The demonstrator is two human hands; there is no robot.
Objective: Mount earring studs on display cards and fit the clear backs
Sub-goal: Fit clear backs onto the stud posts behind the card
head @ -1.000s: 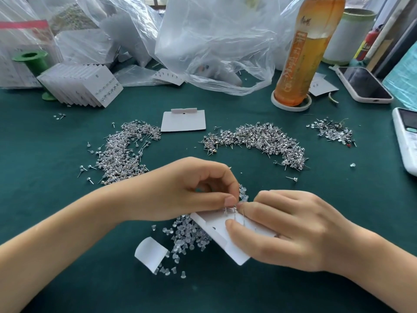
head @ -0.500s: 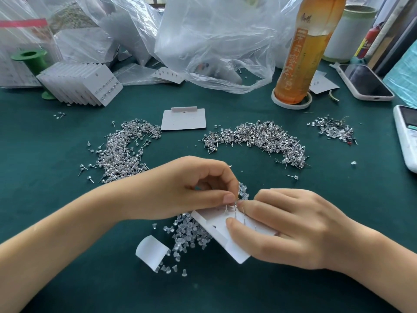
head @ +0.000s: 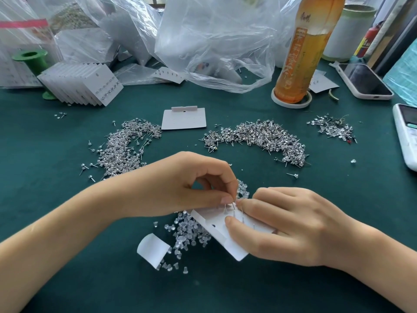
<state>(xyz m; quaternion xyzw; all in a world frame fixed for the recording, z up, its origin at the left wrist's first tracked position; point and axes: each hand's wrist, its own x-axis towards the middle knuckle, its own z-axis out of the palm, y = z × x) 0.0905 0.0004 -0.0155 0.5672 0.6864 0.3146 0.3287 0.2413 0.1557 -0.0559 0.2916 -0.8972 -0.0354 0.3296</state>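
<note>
My right hand [head: 291,224] grips a white display card [head: 216,227] turned back-side up, with several stud posts sticking up through it. My left hand [head: 180,184] pinches its thumb and forefinger down on the post at the card's far edge; whatever it holds there is too small to make out. Under and left of the card lies a heap of clear backs [head: 189,236]. Two piles of silver studs [head: 126,147] [head: 261,138] lie on the green cloth beyond my hands. A blank card [head: 184,118] lies between the piles.
A stack of filled cards [head: 83,84] leans at the back left by a green spool [head: 30,58]. Plastic bags [head: 214,41], an orange drink bottle [head: 300,53], a phone [head: 363,80] and a white remote [head: 406,134] stand behind and to the right. A curled paper scrap [head: 152,249] lies near the backs.
Both hands have stayed in place on the card; the left fingertips have shifted only slightly at the post.
</note>
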